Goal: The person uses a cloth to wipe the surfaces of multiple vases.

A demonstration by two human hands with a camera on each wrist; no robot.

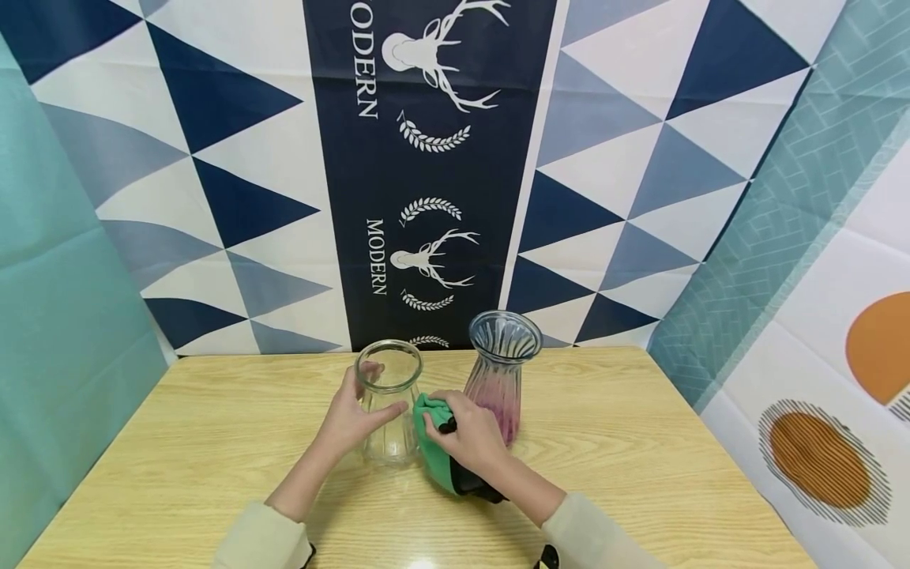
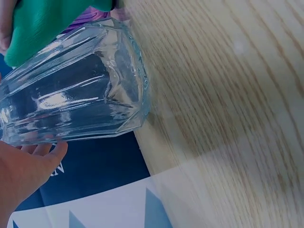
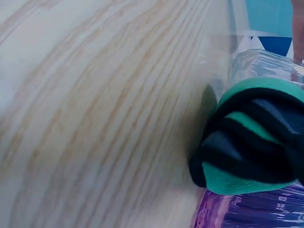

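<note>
A clear glass vase [image 1: 389, 446] with a wide rim stands upright near the middle of the table. My left hand [image 1: 348, 415] grips it below the rim, thumb in front and fingers around the far side. In the left wrist view the fingers lie along the ribbed glass. Close to its right side, my right hand [image 1: 469, 433] pinches the top of a soft green and black fabric bundle [image 1: 435, 458]. The right wrist view shows the bundle's black bands [image 3: 247, 156] crossing over green cloth. Behind the right hand rises a ribbed vase [image 1: 494, 387], blue above and pink below, partly hidden.
The wooden table [image 1: 611, 474] ends at a patterned backdrop [image 1: 434, 182] with triangles and deer heads, close behind both vases. A teal cloth [image 1: 64, 316] hangs at the left, and a printed cloth [image 1: 803, 379] at the right.
</note>
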